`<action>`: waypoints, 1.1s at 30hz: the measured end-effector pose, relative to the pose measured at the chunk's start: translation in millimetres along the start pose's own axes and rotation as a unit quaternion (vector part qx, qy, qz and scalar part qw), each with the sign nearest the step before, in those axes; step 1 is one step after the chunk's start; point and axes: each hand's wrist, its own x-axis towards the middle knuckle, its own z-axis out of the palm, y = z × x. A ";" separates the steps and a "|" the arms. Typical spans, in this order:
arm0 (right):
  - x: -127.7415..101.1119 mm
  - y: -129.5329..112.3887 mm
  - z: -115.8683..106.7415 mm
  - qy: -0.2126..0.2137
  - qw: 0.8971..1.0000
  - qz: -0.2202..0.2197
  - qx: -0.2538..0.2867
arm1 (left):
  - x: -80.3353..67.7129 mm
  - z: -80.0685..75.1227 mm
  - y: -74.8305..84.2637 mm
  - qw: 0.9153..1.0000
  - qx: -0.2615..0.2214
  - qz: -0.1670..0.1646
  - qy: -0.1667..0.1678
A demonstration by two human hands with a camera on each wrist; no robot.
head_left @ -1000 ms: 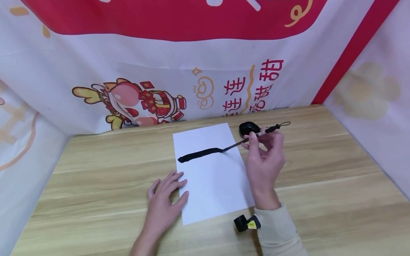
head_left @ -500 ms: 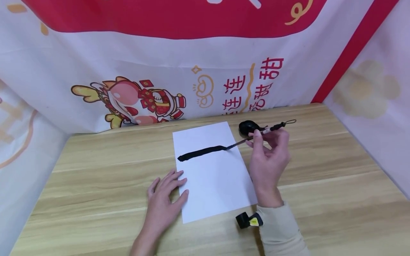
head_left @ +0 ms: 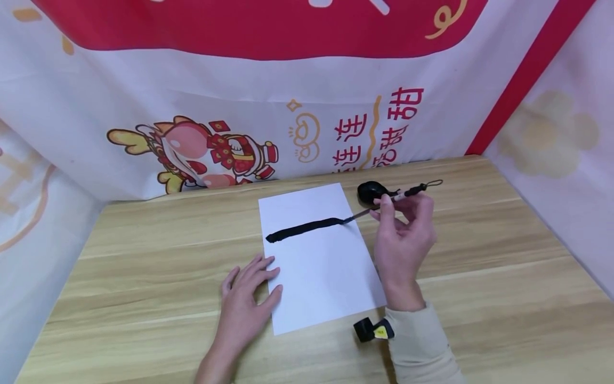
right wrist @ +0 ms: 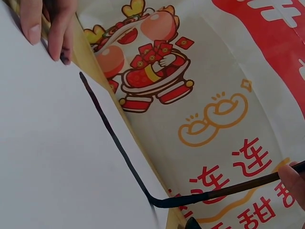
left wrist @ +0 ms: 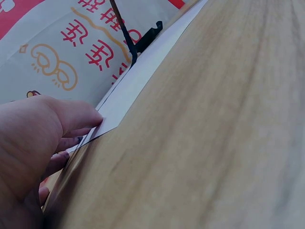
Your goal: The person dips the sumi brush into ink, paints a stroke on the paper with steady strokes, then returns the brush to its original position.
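Pinching the calligraphy brush high on its shaft in the right hand, long axis slanting down-left, tip touching the black stroke's right end on the white paper. Pressing the paper's near-left edge flat with the left hand's spread fingers.

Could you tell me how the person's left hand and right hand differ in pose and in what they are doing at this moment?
The left hand lies flat with straight, spread fingers pressing the near left edge of the white paper; the right hand is raised, its fingers curled round a brush. The left hand holds nothing; the right hand keeps the brush tip at the end of the black stroke. Only the right arm shows a beige sleeve. Both work on the same sheet.
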 end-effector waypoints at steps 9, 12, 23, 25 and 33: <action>0.3 0.1 -2.2 -0.003 0.999 -0.018 -0.033 | -1.0 1.6 -2.1 1.000 -0.004 0.001 0.003; 0.3 0.4 -2.9 -0.004 0.999 -0.020 -0.037 | -1.2 1.7 -2.4 1.000 -0.005 0.000 0.002; 1.1 -1.1 -5.0 -0.008 0.998 -0.028 -0.052 | -0.9 1.7 -1.5 1.000 -0.004 0.004 0.004; 1.3 -1.3 -5.2 -0.005 0.998 -0.027 -0.049 | -0.8 1.8 -1.4 1.000 -0.004 0.005 0.004; 3.0 -1.6 -6.0 -0.002 0.999 -0.033 -0.037 | -0.5 0.9 -0.7 1.000 -0.004 0.005 0.003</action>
